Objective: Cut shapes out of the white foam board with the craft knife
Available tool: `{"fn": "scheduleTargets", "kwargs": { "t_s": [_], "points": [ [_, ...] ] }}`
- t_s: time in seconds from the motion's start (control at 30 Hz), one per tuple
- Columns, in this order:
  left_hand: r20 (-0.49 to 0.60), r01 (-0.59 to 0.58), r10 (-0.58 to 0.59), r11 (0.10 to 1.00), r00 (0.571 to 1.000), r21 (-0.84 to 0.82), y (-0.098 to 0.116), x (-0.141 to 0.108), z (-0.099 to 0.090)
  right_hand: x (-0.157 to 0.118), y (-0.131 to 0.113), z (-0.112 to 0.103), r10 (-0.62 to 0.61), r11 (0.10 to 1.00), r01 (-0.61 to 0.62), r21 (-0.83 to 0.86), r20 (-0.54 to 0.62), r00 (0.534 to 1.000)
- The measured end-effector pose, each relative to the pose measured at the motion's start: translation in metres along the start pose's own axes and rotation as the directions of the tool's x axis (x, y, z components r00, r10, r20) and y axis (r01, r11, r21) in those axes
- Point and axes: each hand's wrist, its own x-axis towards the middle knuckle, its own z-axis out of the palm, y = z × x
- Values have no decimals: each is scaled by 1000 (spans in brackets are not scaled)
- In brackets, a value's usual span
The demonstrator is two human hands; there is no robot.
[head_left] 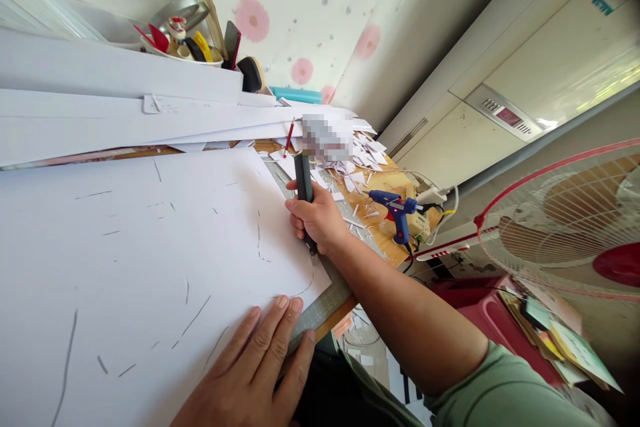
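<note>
A large white sheet (145, 260) with short dark strokes and lines drawn on it lies over a grey-green cutting mat (323, 303). My right hand (323, 217) is wrapped round a black utility knife (303, 180), held nearly upright. The blade end is down at the sheet's right corner, by a thin curved line; whether it has pierced the sheet I cannot tell. My left hand (257, 363) lies flat near the sheet's close edge, fingers stretched out and just short of that curved line.
Paper scraps (367, 150) litter the wooden table beyond the mat. A red pencil (289, 138) lies behind the knife. To the right are a blue glue gun (397, 207) with a lit red light and a fan (565, 220). Long white strips (100, 123) line the back.
</note>
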Motion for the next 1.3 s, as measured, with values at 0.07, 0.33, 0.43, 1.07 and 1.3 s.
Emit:
{"fn": "scheduleTargets", "kwargs": {
  "t_s": [0.07,0.33,0.43,1.07,1.3],
  "points": [
    [-17,-12,12,1000,1000,0,0,-1,2,2,0,0,-1,1000,1,-6,11,1000],
    [22,13,-13,1000,1000,-5,1,-5,2,12,-1,1,2,999,1,-47,55,999],
    [19,0,0,1000,1000,-1,2,-5,1,17,-1,1,0,997,5,-73,65,998],
    [-55,-12,13,1000,998,24,0,-7,11,51,0,7,-8,976,32,-218,108,994],
    [-93,-25,31,998,995,65,-3,-3,8,62,1,10,-1,966,21,-259,78,997]
  ]
}}
